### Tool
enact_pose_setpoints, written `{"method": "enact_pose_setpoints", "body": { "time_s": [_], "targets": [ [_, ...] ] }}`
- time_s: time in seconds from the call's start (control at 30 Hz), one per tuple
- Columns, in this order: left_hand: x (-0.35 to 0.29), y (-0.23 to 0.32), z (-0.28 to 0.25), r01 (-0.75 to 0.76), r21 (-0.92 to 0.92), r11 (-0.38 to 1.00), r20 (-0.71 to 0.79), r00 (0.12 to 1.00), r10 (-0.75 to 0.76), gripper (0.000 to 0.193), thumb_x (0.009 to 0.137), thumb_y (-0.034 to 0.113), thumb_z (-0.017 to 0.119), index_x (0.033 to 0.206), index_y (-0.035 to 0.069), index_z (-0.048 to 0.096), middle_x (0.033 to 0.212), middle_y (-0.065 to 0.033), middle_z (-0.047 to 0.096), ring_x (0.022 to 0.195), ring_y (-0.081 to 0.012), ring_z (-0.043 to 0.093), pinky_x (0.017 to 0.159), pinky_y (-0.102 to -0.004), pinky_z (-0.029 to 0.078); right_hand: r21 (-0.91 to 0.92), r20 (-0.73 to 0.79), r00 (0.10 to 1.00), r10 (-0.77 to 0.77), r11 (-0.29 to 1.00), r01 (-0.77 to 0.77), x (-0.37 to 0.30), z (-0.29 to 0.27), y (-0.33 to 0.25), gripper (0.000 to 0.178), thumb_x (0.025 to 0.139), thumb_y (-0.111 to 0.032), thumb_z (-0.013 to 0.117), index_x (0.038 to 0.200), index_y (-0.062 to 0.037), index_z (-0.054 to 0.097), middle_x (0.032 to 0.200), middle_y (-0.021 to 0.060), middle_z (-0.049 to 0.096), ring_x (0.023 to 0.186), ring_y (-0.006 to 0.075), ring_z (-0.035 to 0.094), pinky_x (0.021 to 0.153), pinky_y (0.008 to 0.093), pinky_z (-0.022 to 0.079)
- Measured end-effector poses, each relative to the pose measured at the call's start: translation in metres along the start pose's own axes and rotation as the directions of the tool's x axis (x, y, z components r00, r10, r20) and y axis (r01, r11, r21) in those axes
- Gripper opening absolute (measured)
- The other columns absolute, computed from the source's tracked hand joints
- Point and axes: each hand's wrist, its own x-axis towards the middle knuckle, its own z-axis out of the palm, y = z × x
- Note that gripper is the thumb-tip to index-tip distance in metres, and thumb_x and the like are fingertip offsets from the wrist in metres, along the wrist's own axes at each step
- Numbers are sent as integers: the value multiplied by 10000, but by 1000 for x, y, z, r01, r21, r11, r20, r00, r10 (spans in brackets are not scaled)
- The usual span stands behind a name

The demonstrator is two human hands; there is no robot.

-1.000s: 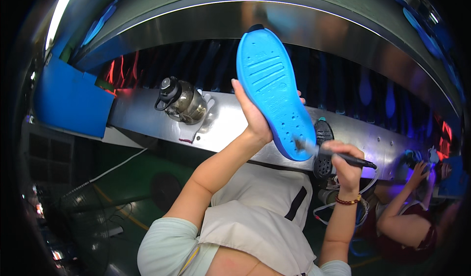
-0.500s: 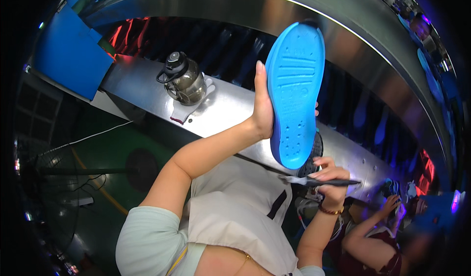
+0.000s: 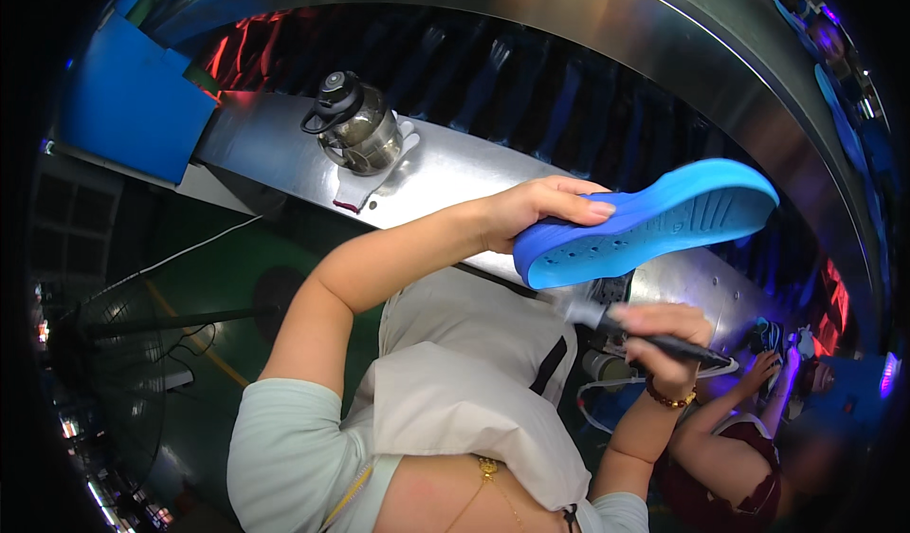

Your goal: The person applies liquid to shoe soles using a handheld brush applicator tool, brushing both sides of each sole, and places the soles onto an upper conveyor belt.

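Note:
My left hand (image 3: 540,212) grips the heel end of a bright blue shoe sole (image 3: 654,222), holding it nearly flat in front of me with its toe pointing right. Small holes and grooves show on the sole's side and underside. Just below the sole, my right hand (image 3: 664,334) is closed around a black-handled brush (image 3: 645,332), with the brush head close under the sole's heel. A bead bracelet sits on my right wrist.
A shiny metal ledge (image 3: 455,168) runs across behind the sole, carrying a clear bottle with a black cap (image 3: 355,130) on a white cloth. A blue panel (image 3: 128,106) is at the upper left. Another person's arm (image 3: 730,410) reaches in at lower right.
The sole has swung down from standing upright to lying nearly level, toe to the right. My right hand with the brush has stayed just beneath it.

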Motion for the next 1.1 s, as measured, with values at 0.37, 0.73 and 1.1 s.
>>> {"method": "enact_pose_setpoints", "body": {
  "time_s": [0.37,0.73,1.1],
  "targets": [
    [1,13,1,432,139,891,-50,902,-430,535,818,322,566,1189,-52,473,1095,-176,554,940,-190,566,813,-288,455,-369,115,983,-141,913,174,12,-7,-18,198,685,-42,685,881,-42,659,906,113,661,732,215,662,572,259,504],
    [-22,21,-15,342,106,934,-203,927,-316,562,780,383,560,1150,-37,511,1069,-179,568,920,-215,581,805,-325,468,-393,215,976,26,918,62,-9,-16,-11,195,677,0,690,867,-8,648,920,140,655,760,225,660,664,273,519],
    [-31,23,-46,75,-122,990,-297,949,-109,745,770,646,446,1184,29,499,1171,-140,528,1053,-259,515,912,-352,399,-75,-110,989,-103,993,95,-12,0,3,243,630,10,689,868,25,642,888,176,651,824,266,637,766,323,495]
  ]
}}
